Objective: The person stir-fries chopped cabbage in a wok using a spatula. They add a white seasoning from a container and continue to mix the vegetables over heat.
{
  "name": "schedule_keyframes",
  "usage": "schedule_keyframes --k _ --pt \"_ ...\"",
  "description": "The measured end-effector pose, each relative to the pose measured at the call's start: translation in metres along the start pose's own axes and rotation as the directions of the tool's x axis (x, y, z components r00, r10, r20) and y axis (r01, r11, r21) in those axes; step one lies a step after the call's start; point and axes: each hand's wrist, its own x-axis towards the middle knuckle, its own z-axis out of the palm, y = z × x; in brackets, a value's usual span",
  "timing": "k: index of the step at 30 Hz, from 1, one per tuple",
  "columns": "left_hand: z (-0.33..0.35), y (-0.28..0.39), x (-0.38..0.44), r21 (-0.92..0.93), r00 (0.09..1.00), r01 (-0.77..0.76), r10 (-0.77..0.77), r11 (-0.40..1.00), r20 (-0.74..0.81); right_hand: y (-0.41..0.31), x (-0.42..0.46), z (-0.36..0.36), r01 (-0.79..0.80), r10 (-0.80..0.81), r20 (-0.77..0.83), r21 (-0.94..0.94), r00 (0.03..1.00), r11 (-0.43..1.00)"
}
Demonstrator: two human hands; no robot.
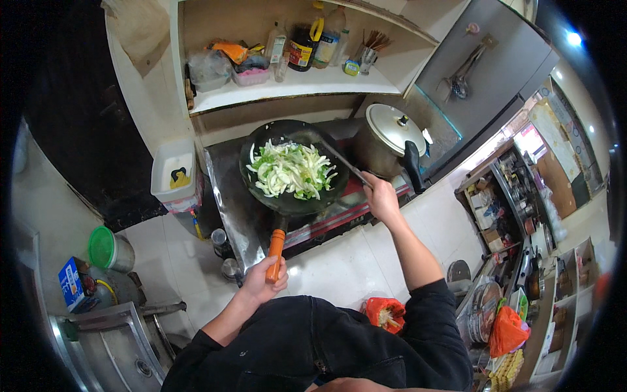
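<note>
A dark wok (267,203) stands over the gas stove (230,206), its long handle pointing toward me. My left hand (262,281) grips the wok's orange-brown handle (276,247). Sliced pale vegetable strips mixed with green pieces (293,171) lie heaped in the wok. In my right hand (381,198) is the handle of a metal spatula (345,163), which slants down into the wok at its right side. The spatula's blade end is hard to make out against the dark wok wall.
A lidded pressure cooker (387,147) with a black handle stands right of the wok. Bottles (301,49) and bags line the shelf (313,87) behind. A white bin (171,166) is at left, a steel sink (125,343) lower left, a red bag (384,313) on the floor.
</note>
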Motion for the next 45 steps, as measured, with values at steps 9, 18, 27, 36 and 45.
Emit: schedule_keyframes --k 9,18,27,36,45 --pt "0.001 0.001 0.001 0.003 1.000 0.004 -0.004 1.000 0.003 -0.015 -0.011 0.002 -0.430 0.210 0.439 0.493 0.874 0.756" --pt "0.001 0.000 0.001 -0.012 1.000 0.007 -0.007 1.000 0.008 -0.059 0.006 0.043 0.330 -0.318 0.090 -0.282 0.944 0.901" --pt "0.000 -0.001 0.001 -0.018 1.000 0.008 -0.008 1.000 0.015 -0.005 -0.013 -0.017 0.362 -0.303 0.197 -0.505 0.932 0.784" --pt "-0.002 0.003 0.000 0.003 0.999 0.043 -0.043 0.999 0.029 -0.016 -0.004 0.028 0.150 -0.124 0.177 -0.141 0.976 0.978" --pt "-0.006 0.010 0.004 -0.024 0.986 0.128 -0.125 0.991 0.110 -0.009 -0.032 -0.082 -0.005 0.028 0.116 -0.194 0.993 0.981"
